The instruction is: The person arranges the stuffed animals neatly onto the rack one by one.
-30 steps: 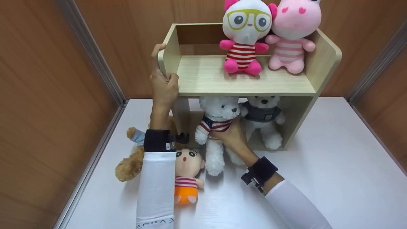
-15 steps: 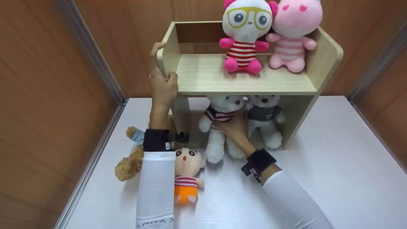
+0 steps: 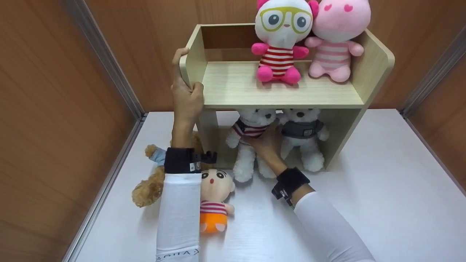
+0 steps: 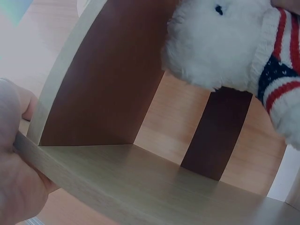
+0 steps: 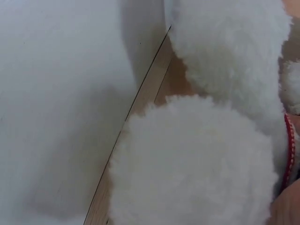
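My left hand [image 3: 187, 96] grips the left side panel of a small pale wooden shelf [image 3: 233, 85], thumb on the near side. In the lower compartment, my right hand [image 3: 267, 143] holds a white teddy bear [image 3: 244, 163] around its middle, below a stars-and-stripes sweater. The bear is upright, its feet at the compartment's front edge and the top of its head hidden by the upper board. Beside it on the right sits another white plush bear [image 3: 300, 129] in a grey top. The left wrist view shows the sweatered bear's head [image 4: 211, 51]; the right wrist view shows its furry foot [image 5: 192, 159].
A panda plush with glasses [image 3: 278, 58] and a pink plush [image 3: 331, 56] sit on the upper board. On the white table [image 3: 386, 203], a boy doll in orange shorts [image 3: 213, 222] and a brown plush [image 3: 147, 191] lie partly behind my left arm.
My right hand has moved the sweatered teddy bear back, deeper into the lower compartment. Its feet have drawn in towards the shelf's front edge. My left hand stays on the side panel.
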The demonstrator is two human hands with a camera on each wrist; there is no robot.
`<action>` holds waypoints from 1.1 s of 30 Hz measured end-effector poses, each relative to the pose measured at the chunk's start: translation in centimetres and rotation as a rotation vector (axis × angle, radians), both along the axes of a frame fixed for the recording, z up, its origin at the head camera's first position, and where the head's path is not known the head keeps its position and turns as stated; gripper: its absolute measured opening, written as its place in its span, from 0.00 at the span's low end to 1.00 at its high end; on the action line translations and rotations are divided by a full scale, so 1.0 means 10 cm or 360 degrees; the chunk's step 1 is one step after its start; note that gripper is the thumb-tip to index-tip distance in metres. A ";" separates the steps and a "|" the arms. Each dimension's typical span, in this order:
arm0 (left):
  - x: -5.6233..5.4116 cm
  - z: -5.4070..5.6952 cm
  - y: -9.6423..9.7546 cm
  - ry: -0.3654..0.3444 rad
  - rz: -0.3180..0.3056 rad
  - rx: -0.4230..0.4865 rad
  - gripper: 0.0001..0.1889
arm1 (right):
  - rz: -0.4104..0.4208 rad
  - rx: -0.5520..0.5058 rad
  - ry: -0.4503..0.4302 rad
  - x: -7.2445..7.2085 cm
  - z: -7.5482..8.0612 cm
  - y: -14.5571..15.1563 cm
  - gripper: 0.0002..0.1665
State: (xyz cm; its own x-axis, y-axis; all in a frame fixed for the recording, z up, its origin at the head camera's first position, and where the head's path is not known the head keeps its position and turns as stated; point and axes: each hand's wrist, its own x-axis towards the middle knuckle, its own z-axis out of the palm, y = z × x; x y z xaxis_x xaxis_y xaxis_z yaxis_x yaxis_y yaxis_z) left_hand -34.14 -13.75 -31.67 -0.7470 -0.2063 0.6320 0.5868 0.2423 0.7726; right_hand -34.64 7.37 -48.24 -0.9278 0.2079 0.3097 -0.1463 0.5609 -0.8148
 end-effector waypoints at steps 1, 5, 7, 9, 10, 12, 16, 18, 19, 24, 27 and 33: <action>0.00 0.00 0.00 -0.0004 0.0002 -0.0001 0.41 | 0.0000 0.0014 -0.0005 0.00 0.00 -0.02 0.80; 0.00 0.01 -0.02 0.0006 0.0001 0.0020 0.41 | 0.0014 0.0019 -0.0039 -0.03 -0.02 -0.05 0.80; 0.00 0.02 -0.02 0.0014 -0.0008 0.0031 0.42 | 0.0009 -0.0001 -0.0054 -0.05 -0.03 -0.05 0.80; -0.01 0.02 -0.01 0.0022 -0.0020 0.0037 0.41 | 0.0003 -0.0025 -0.0053 -0.06 -0.04 -0.04 0.79; -0.01 0.02 -0.01 0.0021 -0.0022 0.0036 0.41 | -0.0002 -0.0035 -0.0048 -0.07 -0.04 -0.03 0.79; -0.02 0.02 0.00 0.0013 -0.0018 0.0031 0.41 | -0.0007 -0.0045 -0.0028 -0.09 -0.06 -0.01 0.79; -0.04 0.03 0.01 -0.0012 0.0005 0.0038 0.41 | -0.0008 -0.0046 0.0013 -0.11 -0.07 0.03 0.78; -0.04 0.04 0.01 -0.0015 0.0005 0.0050 0.40 | -0.0018 -0.0037 0.0026 -0.12 -0.07 0.04 0.78; -0.04 0.04 0.01 -0.0014 0.0004 0.0055 0.40 | -0.0027 -0.0038 0.0028 -0.12 -0.08 0.05 0.78; -0.04 0.02 0.00 0.0000 -0.0006 0.0046 0.41 | -0.0064 -0.0078 0.0008 -0.16 -0.09 0.08 0.78; -0.02 0.01 0.00 -0.0003 -0.0006 0.0035 0.41 | -0.0073 -0.0084 -0.0020 -0.18 -0.10 0.10 0.77; -0.01 -0.01 0.01 -0.0017 -0.0013 0.0026 0.41 | -0.0092 -0.0064 -0.0060 -0.22 -0.13 0.16 0.76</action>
